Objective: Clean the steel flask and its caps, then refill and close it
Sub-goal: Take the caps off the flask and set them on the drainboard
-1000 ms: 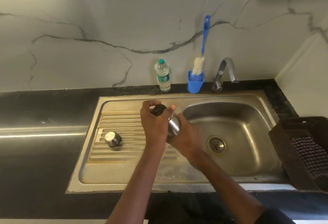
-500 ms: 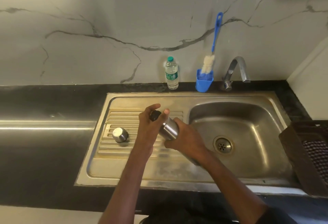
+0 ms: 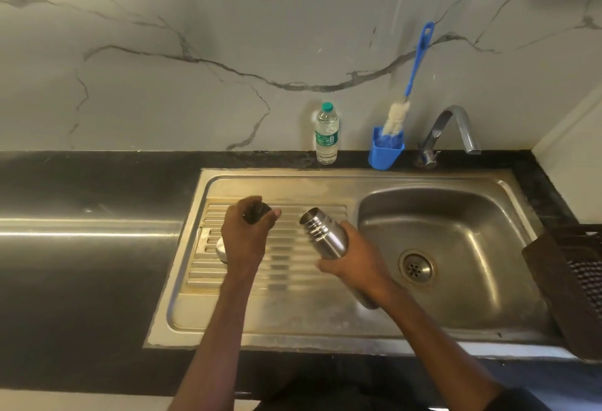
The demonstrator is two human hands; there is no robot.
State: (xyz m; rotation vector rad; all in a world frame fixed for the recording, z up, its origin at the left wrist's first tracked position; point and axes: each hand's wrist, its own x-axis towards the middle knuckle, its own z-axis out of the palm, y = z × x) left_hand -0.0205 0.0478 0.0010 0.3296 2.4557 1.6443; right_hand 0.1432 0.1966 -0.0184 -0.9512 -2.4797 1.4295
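We are holding the steel flask in our right hand, above the boundary between the ribbed drainboard and the sink basin. The flask is tilting, with its open, threaded neck pointing up and to the left; its base is showing below the right wrist. Our right fingers are curling round the flask's lower body in a full grip.

Our left hand is positioned well apart from the flask neck, over the drainboard. Its fingers and thumb are curling round a dark inner cap, of which only the upper part is visible above the fingers. A steel outer cap is resting on the drainboard, mostly hidden behind the left hand; only its pale left edge is showing.

On the black table, along the marble wall behind the sink, a clear plastic water bottle with a green cap is standing upright. To its right, a blue holder is carrying a blue-handled bottle brush, which is leaning against the wall. The tap is standing beside the holder, its spout reaching over the basin. A dark basket is sitting at the right edge of the sink.
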